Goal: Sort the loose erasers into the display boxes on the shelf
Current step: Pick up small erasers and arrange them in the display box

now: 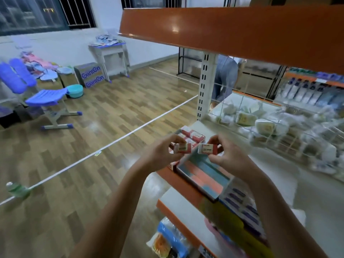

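My left hand (160,153) pinches a white eraser with a red sleeve (182,147) between thumb and fingers. My right hand (229,155) pinches a second eraser of the same kind (206,148). Both erasers hang just above the shelf's left front corner. Behind them stands a display box of red-and-white erasers (192,135). Below my hands sits a display box of pink and blue erasers (202,175). To its right lies a box of white erasers with purple print (242,202).
An orange upper shelf (232,32) overhangs the work area. A wire divider (270,131) fences off wrapped goods at the right. A person stands behind the shelf post (203,86). Chairs, cartons and a desk stand on the wooden floor at the left.
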Tool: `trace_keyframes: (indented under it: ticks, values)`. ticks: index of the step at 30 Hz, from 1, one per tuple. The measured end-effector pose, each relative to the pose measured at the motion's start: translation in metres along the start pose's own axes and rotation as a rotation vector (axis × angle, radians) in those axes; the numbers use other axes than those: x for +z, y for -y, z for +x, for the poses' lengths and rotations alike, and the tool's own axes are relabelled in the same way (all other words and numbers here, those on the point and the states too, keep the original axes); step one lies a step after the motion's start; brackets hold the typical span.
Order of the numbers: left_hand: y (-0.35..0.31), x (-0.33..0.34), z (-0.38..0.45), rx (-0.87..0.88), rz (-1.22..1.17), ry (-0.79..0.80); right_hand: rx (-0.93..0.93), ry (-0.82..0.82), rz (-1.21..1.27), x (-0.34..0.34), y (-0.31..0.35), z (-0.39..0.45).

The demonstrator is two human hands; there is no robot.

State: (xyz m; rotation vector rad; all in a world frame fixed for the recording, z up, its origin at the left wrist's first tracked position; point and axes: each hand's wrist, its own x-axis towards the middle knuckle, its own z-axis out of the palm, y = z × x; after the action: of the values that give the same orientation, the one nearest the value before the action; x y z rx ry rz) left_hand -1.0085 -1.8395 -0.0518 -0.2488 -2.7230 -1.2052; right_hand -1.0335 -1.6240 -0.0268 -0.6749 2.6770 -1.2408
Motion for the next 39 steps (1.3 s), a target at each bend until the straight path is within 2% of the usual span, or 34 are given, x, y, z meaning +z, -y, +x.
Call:
trace_keyframes:
  ticks: [4, 12, 18, 29, 33, 39]
  values:
    - [0.030, -0.016, 0.045, 0.029, -0.027, 0.080, 0.100, -0.075, -0.125, 0.013, 0.000, 0.036]
    - [0.087, -0.050, 0.120, 0.128, -0.068, 0.287, 0.325, -0.190, -0.205, 0.056, 0.012, 0.090]
    - [0.110, -0.058, 0.147, 0.159, -0.115, 0.390, 0.400, -0.306, -0.348, 0.093, 0.009, 0.110]
    - [0.121, -0.054, 0.158, 0.272, -0.113, 0.439, 0.486, -0.431, -0.427, 0.112, 0.011, 0.126]
    - [0.111, -0.043, 0.156, 0.346, -0.097, 0.464, 0.487, -0.455, -0.379, 0.107, 0.016, 0.117]
    - [0.082, -0.015, 0.148, 0.523, -0.101, 0.497, 0.644, -0.524, -0.392, 0.092, 0.013, 0.081]
